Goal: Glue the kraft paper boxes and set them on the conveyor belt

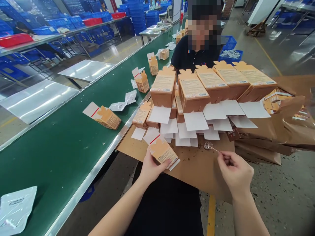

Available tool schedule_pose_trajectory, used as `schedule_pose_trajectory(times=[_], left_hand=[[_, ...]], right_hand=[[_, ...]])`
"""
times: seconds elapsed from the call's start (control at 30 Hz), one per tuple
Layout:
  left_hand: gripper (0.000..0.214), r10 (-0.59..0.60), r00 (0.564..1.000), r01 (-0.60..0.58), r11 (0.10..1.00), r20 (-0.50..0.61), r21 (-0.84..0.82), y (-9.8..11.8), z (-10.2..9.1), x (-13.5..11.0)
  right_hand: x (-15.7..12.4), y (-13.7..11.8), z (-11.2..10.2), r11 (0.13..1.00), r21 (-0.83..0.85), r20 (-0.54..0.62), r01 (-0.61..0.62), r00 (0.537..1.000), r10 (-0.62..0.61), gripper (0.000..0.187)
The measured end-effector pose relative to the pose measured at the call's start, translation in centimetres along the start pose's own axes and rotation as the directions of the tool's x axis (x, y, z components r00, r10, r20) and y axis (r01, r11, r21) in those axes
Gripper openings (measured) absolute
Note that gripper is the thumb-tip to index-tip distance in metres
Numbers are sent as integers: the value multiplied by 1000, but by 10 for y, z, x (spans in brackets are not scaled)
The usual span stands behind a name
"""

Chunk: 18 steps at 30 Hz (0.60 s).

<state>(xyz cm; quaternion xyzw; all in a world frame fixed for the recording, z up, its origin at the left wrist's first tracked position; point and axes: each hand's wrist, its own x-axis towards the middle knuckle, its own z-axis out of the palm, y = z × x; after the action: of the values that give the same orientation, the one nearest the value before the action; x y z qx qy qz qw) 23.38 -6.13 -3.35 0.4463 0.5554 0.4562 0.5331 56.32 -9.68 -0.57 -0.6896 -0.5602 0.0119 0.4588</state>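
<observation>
My left hand (154, 167) is closed around a small tan carton (163, 152) with printed text. The carton's white end flap with a red strip stands up at the far end. My right hand (236, 170) pinches a thin white stick (214, 149), which looks like a swab. The stick's far tip reaches a small clear round dish (208, 145) on the brown cardboard (197, 170). Dark wet spots mark the cardboard around the dish. Just beyond, cartons (193, 90) are stacked in rows, their white flaps (196, 121) pointing toward me.
A green conveyor belt (61, 157) runs along the left, carrying open cartons (108, 117) and silver pouches (18, 209). A co-worker (197, 55) sits behind the stack. Brown wrapping paper (275, 131) bulges at the right. Blue crates (230, 54) stand on the floor behind.
</observation>
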Motion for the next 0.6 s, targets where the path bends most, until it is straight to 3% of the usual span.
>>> schedule_pose_trajectory(times=[0.07, 0.13, 0.3, 0.43, 0.6], left_hand=[[79, 13, 1000, -13, 1000, -1, -6, 2, 3, -1], [79, 14, 1000, -14, 1000, -5, -2, 6, 4, 0], [78, 15, 1000, -15, 1000, -24, 26, 8, 4, 4], [78, 45, 998, -45, 999, -53, 19, 1, 5, 5], [78, 22, 1000, -21, 998, -18, 64, 3, 7, -3]], right_hand=[[-23, -15, 2, 987, 160, 18, 7, 1000, -10, 27], [-47, -34, 11, 955, 296, 126, -21, 992, -17, 23], [-79, -72, 46, 934, 344, 283, -92, 959, -9, 30], [-78, -74, 56, 935, 340, 292, -96, 956, -8, 32], [-78, -55, 44, 927, 344, 216, -148, 974, 75, 31]])
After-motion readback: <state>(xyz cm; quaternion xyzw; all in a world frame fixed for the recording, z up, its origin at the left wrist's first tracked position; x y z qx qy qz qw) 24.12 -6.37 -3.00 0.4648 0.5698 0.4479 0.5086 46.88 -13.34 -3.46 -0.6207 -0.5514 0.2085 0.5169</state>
